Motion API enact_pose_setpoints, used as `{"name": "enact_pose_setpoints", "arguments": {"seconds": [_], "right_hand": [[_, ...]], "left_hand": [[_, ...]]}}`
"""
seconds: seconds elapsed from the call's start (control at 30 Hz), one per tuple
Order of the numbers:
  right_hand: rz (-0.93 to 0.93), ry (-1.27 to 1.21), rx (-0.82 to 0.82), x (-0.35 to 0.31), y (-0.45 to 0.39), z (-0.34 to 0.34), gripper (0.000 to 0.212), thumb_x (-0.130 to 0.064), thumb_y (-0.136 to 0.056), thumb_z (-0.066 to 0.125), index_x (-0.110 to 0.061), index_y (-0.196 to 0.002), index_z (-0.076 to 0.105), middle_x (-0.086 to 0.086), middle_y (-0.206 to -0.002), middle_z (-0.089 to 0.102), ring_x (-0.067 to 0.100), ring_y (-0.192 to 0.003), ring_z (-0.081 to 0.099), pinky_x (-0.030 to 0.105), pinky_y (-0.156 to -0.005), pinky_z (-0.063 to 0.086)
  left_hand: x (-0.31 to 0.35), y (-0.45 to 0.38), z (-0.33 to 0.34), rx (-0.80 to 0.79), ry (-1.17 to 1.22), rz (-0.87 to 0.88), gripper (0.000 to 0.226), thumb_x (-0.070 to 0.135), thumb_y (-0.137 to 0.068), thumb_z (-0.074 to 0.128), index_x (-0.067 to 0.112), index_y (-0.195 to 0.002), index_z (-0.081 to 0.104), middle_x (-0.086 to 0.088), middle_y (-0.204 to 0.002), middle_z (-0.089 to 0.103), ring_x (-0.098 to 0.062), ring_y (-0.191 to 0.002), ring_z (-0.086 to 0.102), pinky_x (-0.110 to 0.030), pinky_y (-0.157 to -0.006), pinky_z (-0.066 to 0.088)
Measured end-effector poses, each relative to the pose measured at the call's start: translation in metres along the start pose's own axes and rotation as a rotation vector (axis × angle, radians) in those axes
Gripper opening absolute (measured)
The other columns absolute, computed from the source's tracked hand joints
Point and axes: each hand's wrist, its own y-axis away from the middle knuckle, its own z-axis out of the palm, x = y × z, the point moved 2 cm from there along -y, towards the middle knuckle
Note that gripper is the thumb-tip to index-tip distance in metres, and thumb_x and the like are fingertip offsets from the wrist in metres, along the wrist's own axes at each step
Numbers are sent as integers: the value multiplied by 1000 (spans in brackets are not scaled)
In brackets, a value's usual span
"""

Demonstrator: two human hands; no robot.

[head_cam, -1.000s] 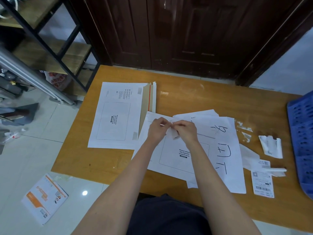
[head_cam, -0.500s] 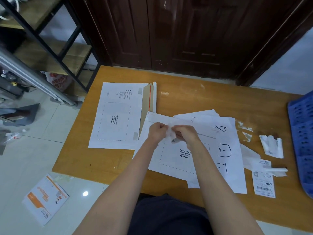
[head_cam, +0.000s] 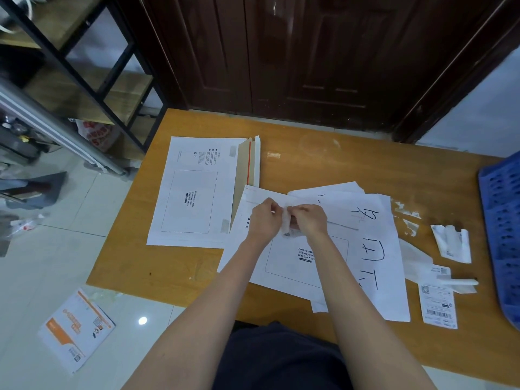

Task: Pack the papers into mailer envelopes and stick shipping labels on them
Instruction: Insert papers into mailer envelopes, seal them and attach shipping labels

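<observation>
My left hand (head_cam: 264, 216) and my right hand (head_cam: 309, 219) meet over a white mailer envelope (head_cam: 284, 266) in the middle of the wooden table (head_cam: 323, 164). Both pinch a small white shipping label (head_cam: 287, 224) that hangs between the fingers, its lower end showing dark print. White papers with black handwriting (head_cam: 374, 249) lie under and to the right of that envelope. A stack of further mailer envelopes (head_cam: 197, 192) lies to the left, flaps open with a red strip showing.
Another shipping label with a barcode (head_cam: 437, 305) and torn backing scraps (head_cam: 451, 243) lie at the table's right. A blue crate (head_cam: 503, 226) stands at the right edge. A metal shelf (head_cam: 78, 66) stands left, an orange-white packet (head_cam: 76, 327) lies on the floor, dark doors behind.
The label between my fingers has turned from lying across to hanging down. Both hands have stayed over the envelope.
</observation>
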Motion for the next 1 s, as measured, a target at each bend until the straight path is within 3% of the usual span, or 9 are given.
{"name": "enact_pose_setpoints", "arguments": {"seconds": [0.13, 0.27, 0.37, 0.5, 0.6, 0.77, 0.87, 0.93, 1.0], "right_hand": [[43, -41, -34, 2, 0, 3, 16, -14, -75, 59, -9, -60, 62, 11, -70, 68, 35, -82, 69, 49, -80, 57], [103, -147, -52, 2, 3, 1, 19, -12, -81, 62, -9, -62, 60, 11, -70, 64, 30, -70, 62, 51, -83, 55], [109, -174, -62, 2, 4, 2, 17, -12, -79, 61, -9, -62, 59, 10, -68, 61, 30, -64, 62, 49, -84, 54], [-1, -168, -23, 0, 3, 3, 14, -14, -80, 59, -15, -69, 66, 4, -79, 70, 30, -87, 68, 43, -83, 56], [-109, -62, 7, -7, 7, 9, 12, -16, -90, 50, -15, -84, 61, 2, -86, 66, 22, -82, 60, 31, -72, 49], [-250, 110, 87, -14, 18, 25, 19, -25, -99, 38, -11, -101, 51, 0, -82, 60, 21, -77, 56, 31, -65, 41], [-265, 38, 73, -17, 18, 28, 16, -23, -99, 37, -13, -96, 48, -1, -77, 57, 17, -70, 52, 28, -58, 40], [-234, -27, 41, -19, 15, 29, 13, -20, -97, 40, -12, -93, 49, 0, -72, 55, 18, -62, 51, 27, -55, 40], [-186, -72, 8, -21, 13, 29, 12, -16, -96, 41, -10, -93, 51, 2, -66, 52, 16, -50, 46, 23, -45, 35]], "left_hand": [[-3, -2, 1, 12, 47, -71, 20, 15, -96, 49, -1, -100, 60, -7, -91, 60, -19, -80, 50, -26, -69, 38], [-7, -4, 1, -3, 229, -217, 11, 11, -93, 50, 6, -85, 56, -5, -85, 57, -22, -82, 53, -40, -84, 54], [-5, 0, 2, -1, 312, -242, 12, 13, -94, 49, 7, -86, 54, -6, -85, 57, -24, -84, 54, -44, -86, 53], [5, 2, 2, -32, 231, -195, 34, 44, -98, 42, 11, -97, 50, -2, -96, 57, -22, -90, 53, -32, -77, 41], [8, 2, 4, -26, 21, -181, 50, 61, -94, 36, 14, -94, 50, -1, -89, 60, -23, -84, 56, -32, -73, 42], [17, 7, 1, 120, 58, -83, 42, 39, -101, 37, 9, -77, 53, -4, -73, 59, -21, -70, 52, -28, -63, 34], [20, 6, -6, 164, 147, -25, 37, 26, -100, 42, 8, -70, 52, 1, -61, 53, -18, -62, 47, -26, -51, 32], [20, 5, -7, 195, 205, -57, 37, 24, -100, 41, 7, -71, 55, -1, -64, 56, -16, -62, 48, -24, -54, 36], [17, 3, -5, 197, 319, -143, 41, 26, -101, 41, 8, -66, 55, -4, -63, 57, -20, -63, 52, -32, -62, 44]]}}
